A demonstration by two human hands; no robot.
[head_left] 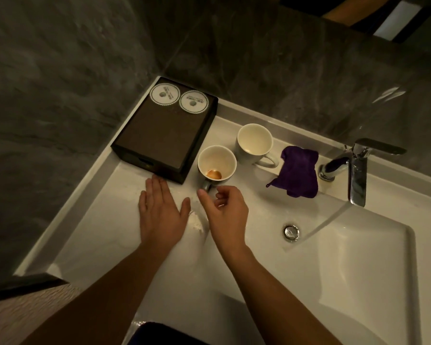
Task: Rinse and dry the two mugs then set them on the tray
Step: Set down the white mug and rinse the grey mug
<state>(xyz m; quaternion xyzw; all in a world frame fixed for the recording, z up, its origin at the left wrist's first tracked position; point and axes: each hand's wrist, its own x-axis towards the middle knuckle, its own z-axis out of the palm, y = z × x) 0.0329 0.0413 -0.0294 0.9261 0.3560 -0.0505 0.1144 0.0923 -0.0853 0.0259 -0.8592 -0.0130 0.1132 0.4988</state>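
On the counter (97, 220), the dark tray (159, 135) sits left. The left hand (159, 212) lies flat before it. The stained mug (217, 160) stands beside the tray. The right hand (225, 210), loosely curled and empty, is at its handle; contact is unclear. The second mug (254, 143) stands just right.

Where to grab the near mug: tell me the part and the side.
Grip the handle of the near mug: it sticks out toward the person, just ahead of the right hand. Come from the near side; the dark tray crowds its left.
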